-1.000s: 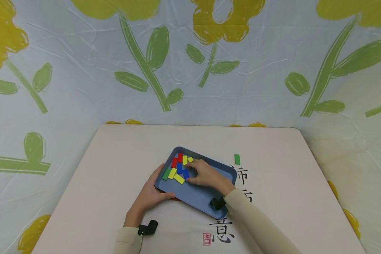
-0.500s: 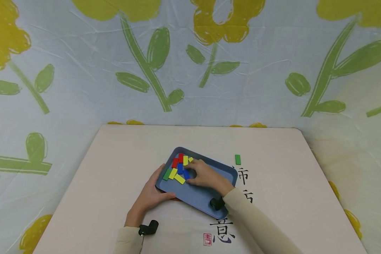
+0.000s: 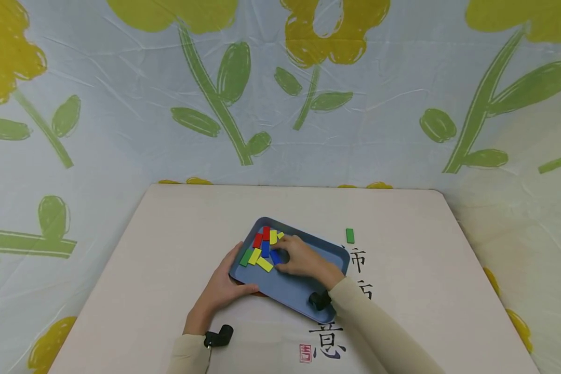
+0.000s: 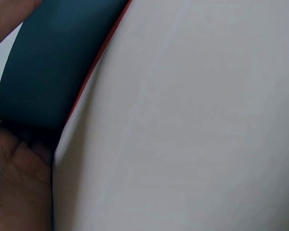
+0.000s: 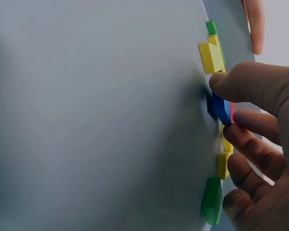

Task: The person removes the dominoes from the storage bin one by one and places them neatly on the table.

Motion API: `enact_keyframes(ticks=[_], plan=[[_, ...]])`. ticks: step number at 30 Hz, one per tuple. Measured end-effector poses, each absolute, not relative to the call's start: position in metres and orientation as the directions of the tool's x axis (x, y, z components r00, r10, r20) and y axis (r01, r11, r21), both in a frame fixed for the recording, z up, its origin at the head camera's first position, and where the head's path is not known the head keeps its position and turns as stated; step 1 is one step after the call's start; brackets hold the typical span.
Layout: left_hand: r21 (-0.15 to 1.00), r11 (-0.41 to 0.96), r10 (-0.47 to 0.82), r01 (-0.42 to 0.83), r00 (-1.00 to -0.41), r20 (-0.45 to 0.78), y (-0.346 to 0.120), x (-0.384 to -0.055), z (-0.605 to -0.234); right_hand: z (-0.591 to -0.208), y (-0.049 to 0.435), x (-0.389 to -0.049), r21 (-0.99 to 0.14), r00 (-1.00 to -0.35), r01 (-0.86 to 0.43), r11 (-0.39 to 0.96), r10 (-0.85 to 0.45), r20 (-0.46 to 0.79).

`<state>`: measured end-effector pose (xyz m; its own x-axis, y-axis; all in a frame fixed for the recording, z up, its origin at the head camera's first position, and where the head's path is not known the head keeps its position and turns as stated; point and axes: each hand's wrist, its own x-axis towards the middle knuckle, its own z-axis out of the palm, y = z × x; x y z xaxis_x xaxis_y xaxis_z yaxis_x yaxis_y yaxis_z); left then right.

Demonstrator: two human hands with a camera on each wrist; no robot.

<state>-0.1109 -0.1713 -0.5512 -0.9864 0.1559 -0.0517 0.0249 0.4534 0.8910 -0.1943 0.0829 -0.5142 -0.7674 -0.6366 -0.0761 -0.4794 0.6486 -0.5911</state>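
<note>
A blue-grey tray lies at an angle on the table. My left hand grips its left corner, thumb along the near rim and fingers at the left side; in the left wrist view the tray's wall fills the grasp. Inside the tray, my right hand pinches a blue block between thumb and fingers, tilted in the right wrist view. Close around it lie another blue block, yellow blocks, red blocks and a green block. Another green block shows below the right fingers.
A single green block lies on the table beyond the tray's right end. A reddish edge shows under the near left part of the tray. Black writing and a red seal mark are on the white table.
</note>
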Motion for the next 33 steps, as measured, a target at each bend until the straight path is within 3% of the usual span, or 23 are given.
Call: enact_keyframes(ticks=[33], plan=[[0.880, 0.475, 0.160, 0.029, -0.986, -0.053, -0.172, -0.110, -0.550, -0.477, 0.137, -0.210, -0.612, -0.858, -0.433, 0.662, -0.511, 0.053]])
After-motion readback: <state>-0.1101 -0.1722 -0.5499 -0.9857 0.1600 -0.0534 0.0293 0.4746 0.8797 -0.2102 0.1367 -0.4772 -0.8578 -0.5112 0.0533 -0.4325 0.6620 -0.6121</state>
